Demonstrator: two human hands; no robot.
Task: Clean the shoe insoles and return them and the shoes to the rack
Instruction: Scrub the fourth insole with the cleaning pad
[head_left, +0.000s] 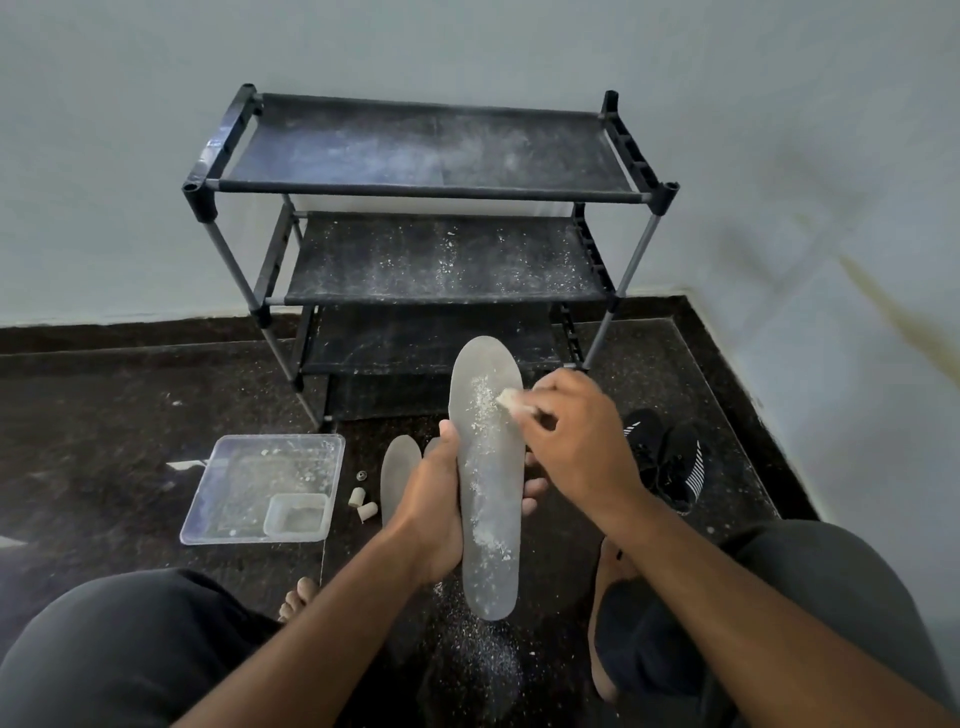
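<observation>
The rack (431, 156) stands against the wall with its dusty shelves bare, so nothing is returned yet. The black shoes (670, 457) lie on the floor at the right, near the right arm. A clear tray (249, 467) sits at the left. The left hand (441, 499) grips an insole (488, 499) around its middle and holds it up over the floor; white crumbs cover it. The right hand (576, 431) pinches a small sponge (511, 402) in curled fingers against its upper part. A second insole (397, 478) lies on the floor behind. Cleaning seems only half done.
</observation>
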